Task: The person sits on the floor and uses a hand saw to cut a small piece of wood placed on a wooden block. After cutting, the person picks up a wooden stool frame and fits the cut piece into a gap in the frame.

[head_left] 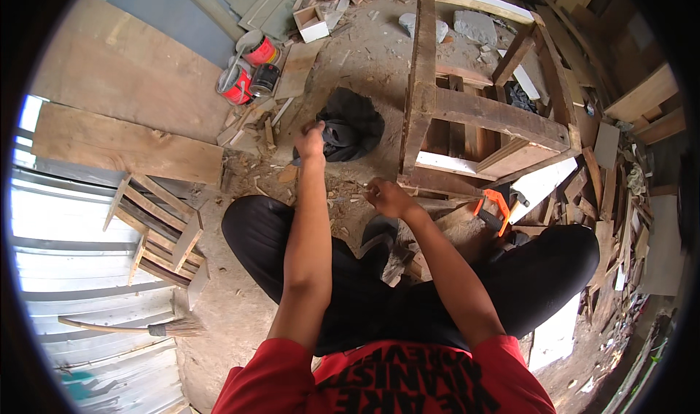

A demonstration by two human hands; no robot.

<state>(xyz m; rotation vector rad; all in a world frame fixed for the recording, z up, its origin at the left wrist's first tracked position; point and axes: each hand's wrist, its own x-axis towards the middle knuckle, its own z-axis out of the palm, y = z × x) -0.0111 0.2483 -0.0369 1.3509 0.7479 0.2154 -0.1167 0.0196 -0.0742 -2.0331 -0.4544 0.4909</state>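
My left hand [311, 140] is closed at the near left side of a crumpled black cloth bundle [357, 122], gripping its edge. The bundle lies on the debris-strewn ground ahead of me. Lower and to the right, my right hand [390, 197] hovers with its fingers curled in; whether anything small is between them is hidden. It is apart from the cloth and close to the near left corner of a brown wooden frame [503, 113], built of thick beams. An orange-framed tool [497, 211] leans by the frame's near right side.
Paint cans [237, 86] stand at the far left near plywood boards [131, 148]. A slatted wooden piece [157, 224] and a broom [175, 329] lie to my left. Scrap wood [609, 166] is heaped at right. Concrete chunks [474, 27] rest beyond the frame.
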